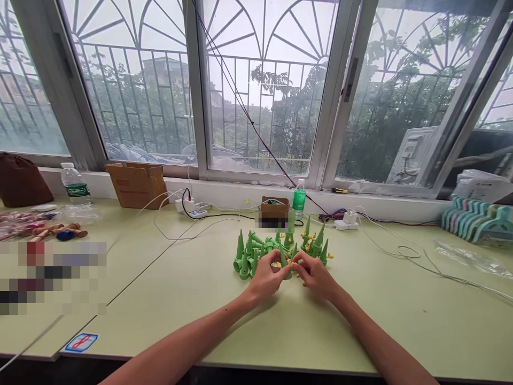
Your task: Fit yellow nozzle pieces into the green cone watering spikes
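Bare forearms are reaching over the pale green table (224,326), where the left hand (266,275) is pinching a green cone (284,262) and the right hand (315,272) is closing its fingertips beside it, while more green cones (244,256) are crowding behind, before a small brown box (274,212) and a green-labelled bottle (298,199).

My left hand (264,275) and right hand (317,275) partly hide the yellow piece (289,262) between them; far left of my grip, the picture's edge cuts off the brown bag (24,182).
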`<action>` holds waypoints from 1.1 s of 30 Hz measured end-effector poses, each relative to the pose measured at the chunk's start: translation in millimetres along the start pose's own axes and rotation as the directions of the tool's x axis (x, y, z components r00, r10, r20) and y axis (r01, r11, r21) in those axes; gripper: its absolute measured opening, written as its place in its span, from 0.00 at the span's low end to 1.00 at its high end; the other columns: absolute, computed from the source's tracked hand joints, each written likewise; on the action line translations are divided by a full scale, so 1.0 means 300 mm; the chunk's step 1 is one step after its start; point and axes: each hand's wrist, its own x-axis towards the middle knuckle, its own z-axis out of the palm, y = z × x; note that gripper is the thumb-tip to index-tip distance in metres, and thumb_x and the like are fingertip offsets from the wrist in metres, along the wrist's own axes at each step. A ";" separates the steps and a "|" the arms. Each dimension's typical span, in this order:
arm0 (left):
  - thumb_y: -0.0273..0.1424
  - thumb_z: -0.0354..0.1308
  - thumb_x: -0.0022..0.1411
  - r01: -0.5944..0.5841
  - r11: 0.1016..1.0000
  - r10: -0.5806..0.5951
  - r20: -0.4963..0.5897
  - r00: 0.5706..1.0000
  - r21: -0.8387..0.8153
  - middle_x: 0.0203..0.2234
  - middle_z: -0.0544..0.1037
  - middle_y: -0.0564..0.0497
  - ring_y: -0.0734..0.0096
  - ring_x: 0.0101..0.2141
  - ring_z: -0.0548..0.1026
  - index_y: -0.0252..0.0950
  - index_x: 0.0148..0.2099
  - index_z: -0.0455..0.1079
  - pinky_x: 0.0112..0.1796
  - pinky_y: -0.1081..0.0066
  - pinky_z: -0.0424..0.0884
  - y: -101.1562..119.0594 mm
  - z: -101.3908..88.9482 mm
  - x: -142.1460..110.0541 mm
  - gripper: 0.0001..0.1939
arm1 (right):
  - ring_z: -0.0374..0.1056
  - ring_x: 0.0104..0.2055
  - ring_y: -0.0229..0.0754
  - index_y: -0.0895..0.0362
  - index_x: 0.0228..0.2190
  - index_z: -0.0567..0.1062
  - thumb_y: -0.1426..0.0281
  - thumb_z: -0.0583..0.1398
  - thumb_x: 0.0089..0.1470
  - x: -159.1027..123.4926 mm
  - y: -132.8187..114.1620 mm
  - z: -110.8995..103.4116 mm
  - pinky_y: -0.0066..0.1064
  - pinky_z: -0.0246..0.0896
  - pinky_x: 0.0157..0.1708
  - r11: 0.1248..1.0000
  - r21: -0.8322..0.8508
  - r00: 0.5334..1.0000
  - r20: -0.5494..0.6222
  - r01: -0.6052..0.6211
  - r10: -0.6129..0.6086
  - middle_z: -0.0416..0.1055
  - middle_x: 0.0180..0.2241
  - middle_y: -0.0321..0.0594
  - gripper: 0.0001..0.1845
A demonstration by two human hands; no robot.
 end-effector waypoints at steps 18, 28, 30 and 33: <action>0.42 0.59 0.59 -0.091 0.986 0.093 -0.004 0.996 0.138 0.23 0.63 0.58 0.85 0.14 0.57 0.35 0.37 0.62 0.15 0.78 0.47 -0.005 -0.001 -0.003 0.16 | 0.46 0.19 0.34 0.55 0.30 0.63 0.63 0.51 0.62 0.004 0.004 0.000 0.27 0.43 0.21 1.000 -0.026 1.000 0.011 0.007 -0.007 0.55 0.16 0.27 0.11; 0.44 0.58 0.60 -0.099 0.977 0.102 -0.005 0.995 0.190 0.24 0.65 0.57 0.84 0.14 0.57 0.35 0.38 0.63 0.15 0.77 0.45 -0.004 0.001 -0.005 0.17 | 0.48 0.19 0.34 0.54 0.30 0.63 0.63 0.52 0.62 0.004 0.008 0.001 0.26 0.44 0.21 1.000 -0.024 1.000 0.009 -0.004 0.005 0.56 0.16 0.27 0.10; 0.44 0.57 0.60 -0.100 0.975 0.104 -0.009 0.995 0.200 0.24 0.65 0.57 0.84 0.14 0.57 0.35 0.38 0.63 0.16 0.77 0.46 -0.005 0.000 -0.006 0.17 | 0.49 0.19 0.34 0.54 0.30 0.63 0.64 0.52 0.62 0.004 0.008 0.001 0.26 0.44 0.21 1.000 -0.026 1.000 0.010 -0.003 0.003 0.57 0.16 0.27 0.10; 0.44 0.57 0.60 -0.106 0.972 0.111 -0.009 0.994 0.210 0.23 0.64 0.57 0.84 0.15 0.57 0.35 0.38 0.63 0.16 0.77 0.45 -0.010 0.000 -0.005 0.17 | 0.49 0.19 0.34 0.55 0.30 0.63 0.64 0.51 0.62 0.002 0.007 0.001 0.26 0.44 0.21 0.999 -0.036 1.000 0.010 -0.001 0.002 0.57 0.17 0.28 0.10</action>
